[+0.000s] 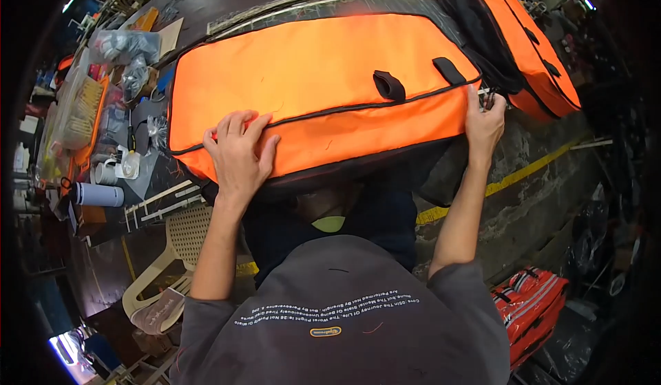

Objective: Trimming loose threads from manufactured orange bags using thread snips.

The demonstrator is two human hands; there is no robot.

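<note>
A large bright orange bag (310,61) with black piping and black lower sides lies across the table edge in front of me. Two short black straps, a curled loop (389,86) and a flat tab (449,70), stand out on its orange face. My left hand (241,152) rests on the near left edge of the bag, fingers bent and apart, thumb spread. At the bag's right corner, my right hand (485,125) is closed round a small dark metal tool (488,100), mostly hidden by the fingers. Loose threads lie on the orange fabric.
Another orange and black bag (530,44) stands at the far right. Clear plastic bins (77,113), a white tumbler (98,194) and a mug (105,172) crowd the left. A beige plastic chair (160,264) is at lower left; a red-orange bag (529,309) sits at lower right.
</note>
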